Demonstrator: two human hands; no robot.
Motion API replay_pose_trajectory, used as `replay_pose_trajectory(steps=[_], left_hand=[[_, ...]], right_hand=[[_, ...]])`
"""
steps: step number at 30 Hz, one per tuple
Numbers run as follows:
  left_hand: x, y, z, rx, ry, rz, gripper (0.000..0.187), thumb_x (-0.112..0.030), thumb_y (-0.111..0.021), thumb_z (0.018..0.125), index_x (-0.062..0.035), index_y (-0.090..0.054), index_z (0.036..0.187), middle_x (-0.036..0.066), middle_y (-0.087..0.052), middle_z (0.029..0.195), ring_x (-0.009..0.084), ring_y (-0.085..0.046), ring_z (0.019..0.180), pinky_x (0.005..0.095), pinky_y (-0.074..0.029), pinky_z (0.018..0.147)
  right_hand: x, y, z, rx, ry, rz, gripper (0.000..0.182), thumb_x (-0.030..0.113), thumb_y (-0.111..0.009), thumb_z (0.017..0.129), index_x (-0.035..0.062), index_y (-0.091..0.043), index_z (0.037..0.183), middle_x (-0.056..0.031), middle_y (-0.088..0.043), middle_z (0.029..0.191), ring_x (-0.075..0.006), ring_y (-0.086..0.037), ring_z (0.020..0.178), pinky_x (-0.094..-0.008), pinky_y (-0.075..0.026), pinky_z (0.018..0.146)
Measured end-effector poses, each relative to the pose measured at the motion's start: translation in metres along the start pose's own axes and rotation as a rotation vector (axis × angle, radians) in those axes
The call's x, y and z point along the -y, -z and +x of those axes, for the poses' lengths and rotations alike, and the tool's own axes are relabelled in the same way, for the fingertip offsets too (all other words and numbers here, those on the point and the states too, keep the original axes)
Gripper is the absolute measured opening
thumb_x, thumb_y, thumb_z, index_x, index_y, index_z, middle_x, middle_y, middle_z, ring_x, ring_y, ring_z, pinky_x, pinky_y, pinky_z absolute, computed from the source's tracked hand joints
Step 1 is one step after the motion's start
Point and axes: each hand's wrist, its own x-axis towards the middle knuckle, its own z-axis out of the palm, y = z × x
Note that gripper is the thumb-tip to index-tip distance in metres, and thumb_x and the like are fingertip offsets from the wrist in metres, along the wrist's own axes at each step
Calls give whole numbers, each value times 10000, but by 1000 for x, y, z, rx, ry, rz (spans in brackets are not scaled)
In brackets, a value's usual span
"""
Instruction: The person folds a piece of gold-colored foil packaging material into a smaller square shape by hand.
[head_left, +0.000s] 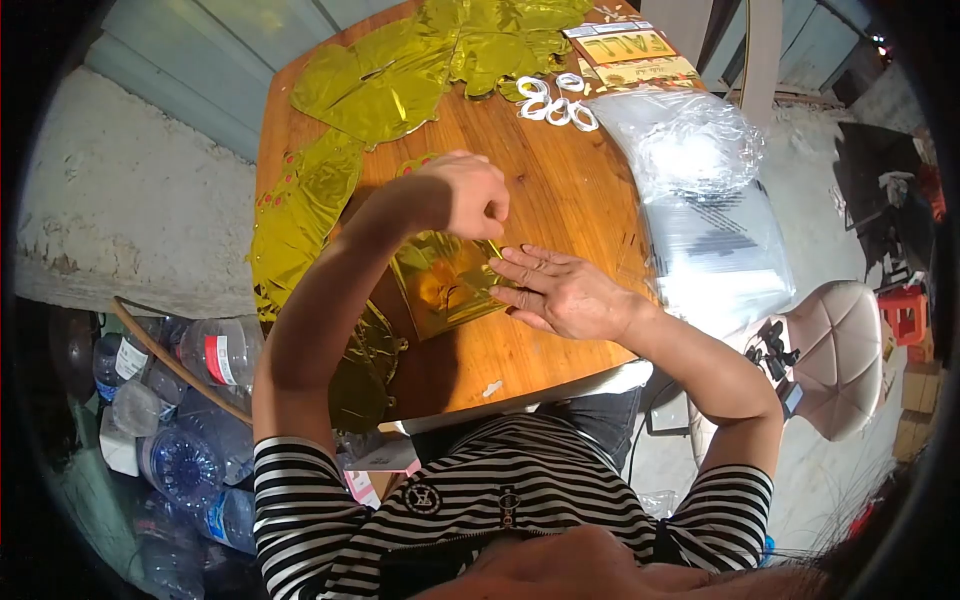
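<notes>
A flat gold foil sheet, folded into a rough rectangle (455, 290), lies on the wooden table in front of me. My left hand (465, 197) is closed just above its upper edge, fingers curled downward; what they hold, if anything, is hidden. My right hand (565, 294) has its fingers stretched out, the tips resting on the foil's right edge. A bit of red-dotted foil shows behind my left wrist. More crumpled gold foil (375, 85) spreads over the table's far left, with a red-dotted foil piece (305, 205) along the left edge.
White ribbon coils (557, 103) lie at the back, near printed cards (630, 50) lettered "FALL". Clear plastic bags (715, 240) are piled at the table's right edge. A padded chair (835, 360) stands right; plastic bottles (185, 465) crowd the floor left.
</notes>
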Motion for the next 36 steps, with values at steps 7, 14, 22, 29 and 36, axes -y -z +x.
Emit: replay_pose_trajectory(steps=[7,14,22,29,36], left_hand=[[12,-7,-4,34,-47,12,93,-207,-731,780,-118,-710,791,54,-649,939,278,-593,1024,396,-425,969],[12,-27,-12,-168,5,-44,85,-134,-734,767,-99,-671,811,75,-628,957,292,-585,1020,402,-457,912],[31,-68,-44,-728,257,249,263,-188,-751,804,-121,-703,1053,59,-654,1170,275,-584,1160,434,-440,1037],[18,-98,-69,-369,108,46,531,-355,-601,1011,-157,-502,1493,96,-350,1641,268,-270,1542,537,-175,1254],[21,-114,-70,-438,89,17,575,-390,-562,1026,-169,-448,1544,101,-302,1667,267,-233,1558,535,-156,1255]], right_hand=[[1,2,1,15,-12,19,378,255,-680,947,79,-689,1282,-144,-580,1449,-321,-555,1344,-442,-437,1153],[4,4,1,30,-1,8,394,253,-685,941,80,-680,1295,-146,-579,1450,-321,-551,1349,-443,-437,1153],[3,5,8,34,0,-31,406,240,-731,903,89,-687,1277,-140,-593,1435,-305,-555,1350,-424,-442,1151],[8,12,15,85,32,-65,410,226,-734,906,85,-686,1288,-144,-598,1433,-313,-561,1345,-437,-441,1151],[6,18,17,128,-8,-8,412,222,-727,915,76,-679,1297,-132,-595,1444,-303,-553,1355,-432,-439,1150]])
